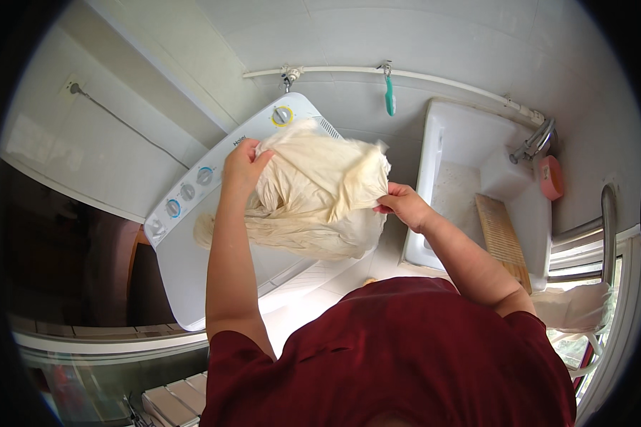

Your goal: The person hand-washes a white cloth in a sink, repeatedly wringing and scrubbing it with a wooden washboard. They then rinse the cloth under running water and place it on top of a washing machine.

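Observation:
A crumpled cream-coloured cloth (320,176) is spread between my two hands, above the top of a white washing machine (192,277). My left hand (245,163) pinches its upper left edge between thumb and fingers, near the machine's control panel. At the cloth's right edge, my right hand (403,205) grips it, out past the machine's side. The lower folds of the cloth lie bunched on the machine's lid, and one end reaches left behind my left forearm. Whether this is one piece of cloth or more, I cannot tell.
On the right stands a white sink (454,176) with a wooden washboard (499,235) inside and a metal faucet (531,144). A pink container (551,179) sits by the faucet. From the wall pipe (347,69) hangs a green-handled brush (389,96). The panel's knobs (282,115) line the machine's back edge.

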